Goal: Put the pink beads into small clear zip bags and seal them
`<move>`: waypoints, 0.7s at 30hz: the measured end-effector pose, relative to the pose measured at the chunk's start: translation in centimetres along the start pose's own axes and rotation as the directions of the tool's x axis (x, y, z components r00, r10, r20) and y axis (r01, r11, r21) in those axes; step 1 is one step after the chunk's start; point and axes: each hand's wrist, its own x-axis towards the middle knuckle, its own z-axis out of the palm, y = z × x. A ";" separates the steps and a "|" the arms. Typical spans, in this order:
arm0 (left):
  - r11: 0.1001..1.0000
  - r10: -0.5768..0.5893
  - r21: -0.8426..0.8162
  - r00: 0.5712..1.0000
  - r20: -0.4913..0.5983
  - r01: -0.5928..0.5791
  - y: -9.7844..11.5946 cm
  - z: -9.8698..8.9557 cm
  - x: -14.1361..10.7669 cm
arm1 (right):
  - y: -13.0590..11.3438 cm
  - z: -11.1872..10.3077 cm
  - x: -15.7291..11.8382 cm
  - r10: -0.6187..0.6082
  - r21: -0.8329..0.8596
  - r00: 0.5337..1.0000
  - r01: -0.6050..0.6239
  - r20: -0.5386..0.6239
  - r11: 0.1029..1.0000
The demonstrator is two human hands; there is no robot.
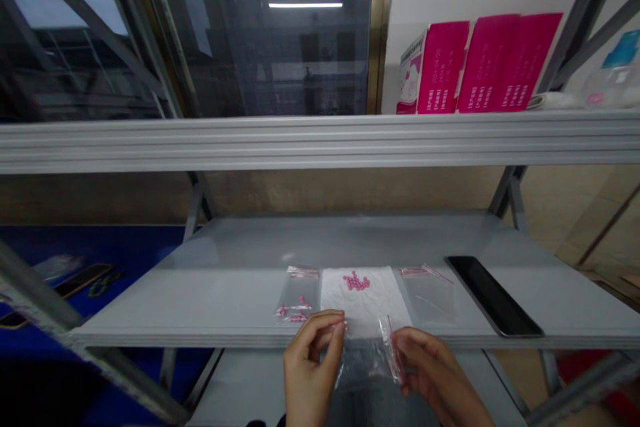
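Note:
My left hand (313,363) and my right hand (430,367) pinch opposite sides of a small clear zip bag (367,353) just off the front edge of a grey shelf (200,300). Its red-lined zip lip runs up by my right fingers. Beyond my hands lies a white sheet (385,303) with a cluster of pink beads (357,281) on it. Left of the sheet, a clear zip bag (299,293) holds a few pink beads. Another clear zip bag (429,293) lies flat to its right.
A black tablet (493,297) lies on the shelf at the right. A higher shelf (320,143) spans the view, bearing magenta boxes (485,63) and a plastic bottle (615,73). Grey metal rack braces (45,293) frame the shelves. A blue surface (125,253) with dark objects lies at the left.

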 end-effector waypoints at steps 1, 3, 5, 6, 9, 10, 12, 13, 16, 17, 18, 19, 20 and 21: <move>1.000 -0.016 -0.012 1.000 -0.009 0.015 -0.2 0.0 -0.1 | 0.3 -0.2 0.0 0.017 -0.009 1.000 -0.017 0.001 1.000; 0.998 -0.050 -0.033 0.998 -0.024 0.049 -0.5 0.0 -0.1 | 0.8 -0.5 -0.1 0.056 -0.035 0.998 -0.056 0.004 0.998; 0.996 -0.077 -0.044 0.997 -0.028 0.075 -0.9 0.0 -0.2 | 1.1 -0.7 -0.1 0.072 -0.050 0.997 -0.072 0.001 0.996; 0.996 -0.083 -0.043 0.996 -0.025 0.081 -1.1 0.0 -0.1 | 1.2 -0.8 0.0 0.072 -0.053 0.997 -0.072 -0.002 0.996; 0.999 -0.053 -0.001 0.999 -0.012 0.053 -1.4 -0.1 0.0 | 1.2 -0.8 0.1 0.085 -0.084 0.996 -0.086 -0.013 0.993; 0.999 -0.020 0.035 1.000 -0.008 0.020 -1.4 -0.2 0.0 | 1.2 -0.7 0.2 0.095 -0.099 0.995 -0.096 -0.019 0.990; 0.981 0.109 0.163 0.994 0.000 -0.107 -1.3 -0.6 0.0 | 1.5 -0.6 0.4 0.114 -0.119 0.993 -0.116 -0.023 0.986; 0.949 0.194 0.250 0.981 0.010 -0.190 -1.2 -0.7 -0.1 | 1.7 -0.6 0.4 0.124 -0.122 0.992 -0.124 -0.012 0.985; 0.804 0.383 0.483 0.923 0.026 -0.347 -0.6 -1.2 -0.9 | 2.5 -0.8 0.6 0.140 -0.113 0.989 -0.134 0.050 0.985; 0.780 0.395 0.520 0.919 0.021 -0.347 -0.4 -1.2 -1.3 | 2.7 -0.9 0.7 0.135 -0.101 0.988 -0.128 0.068 0.987; 0.780 0.381 0.534 0.924 0.008 -0.326 -0.2 -1.1 -1.7 | 2.9 -1.0 0.7 0.125 -0.086 0.989 -0.118 0.081 0.989; 0.798 0.351 0.524 0.936 0.000 -0.299 0.0 -0.9 -2.2 | 3.0 -0.9 0.7 0.111 -0.071 0.990 -0.105 0.091 0.992; 0.827 0.307 0.492 0.952 0.008 -0.271 0.2 -0.7 -2.6 | 3.1 -0.8 0.7 0.096 -0.060 0.990 -0.090 0.101 0.994; 0.864 0.249 0.440 0.967 0.047 -0.244 0.3 -0.5 -3.1 | 3.1 -0.5 0.7 0.086 -0.057 0.990 -0.080 0.116 0.995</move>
